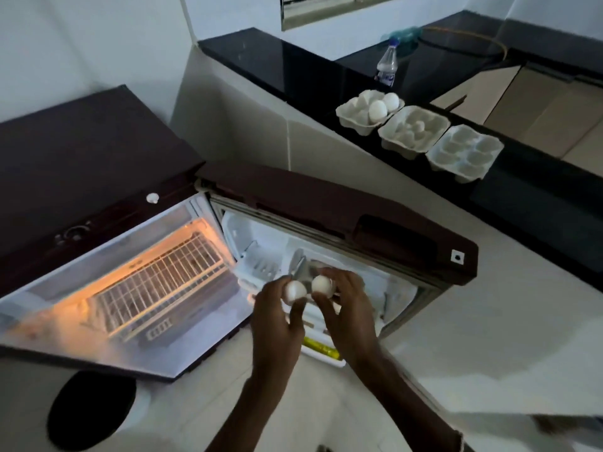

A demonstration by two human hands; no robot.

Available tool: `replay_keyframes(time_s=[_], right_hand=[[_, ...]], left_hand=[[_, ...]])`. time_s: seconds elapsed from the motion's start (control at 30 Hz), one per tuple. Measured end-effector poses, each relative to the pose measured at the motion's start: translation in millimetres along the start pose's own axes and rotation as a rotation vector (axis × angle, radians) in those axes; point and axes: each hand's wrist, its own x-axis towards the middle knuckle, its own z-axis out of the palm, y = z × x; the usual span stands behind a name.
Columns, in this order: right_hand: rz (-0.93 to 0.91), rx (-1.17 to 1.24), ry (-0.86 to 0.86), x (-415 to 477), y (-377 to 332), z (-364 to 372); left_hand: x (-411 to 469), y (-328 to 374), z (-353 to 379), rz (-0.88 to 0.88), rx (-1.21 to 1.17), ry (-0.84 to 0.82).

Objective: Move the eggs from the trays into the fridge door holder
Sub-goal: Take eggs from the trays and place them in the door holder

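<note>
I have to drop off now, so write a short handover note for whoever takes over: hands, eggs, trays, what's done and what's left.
Left hand holds one egg; right hand holds a second egg. Both are over the open fridge door's shelf, not yet set down.
On the black counter: the far tray has two eggs left, the middle tray seems to hold one, the near tray looks empty.
Eggs already in the holder: hidden by the hands.
Left: seat these two, then fetch the rest.

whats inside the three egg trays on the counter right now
The leftmost tray holds two eggs. The middle tray seems to hold one small egg, though blur makes it uncertain. The right tray shows only empty cups. Nothing covers them.
</note>
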Motion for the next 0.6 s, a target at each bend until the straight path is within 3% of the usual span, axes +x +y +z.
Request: replay_keyframes(time_s=[0.23,0.43,0.6], right_hand=[[0.155,-0.342,-0.191,37,75,12],[-0.097,-0.507,-0.284,55,102,17],[-0.038,-0.515,-0.324,60,115,26]], left_hand=[[-6,-39,80,-0.148,0.094,-0.236],[6,-56,115,-0.27,0.081,-0.307],[14,-60,128,-0.238,0.181,-0.303]])
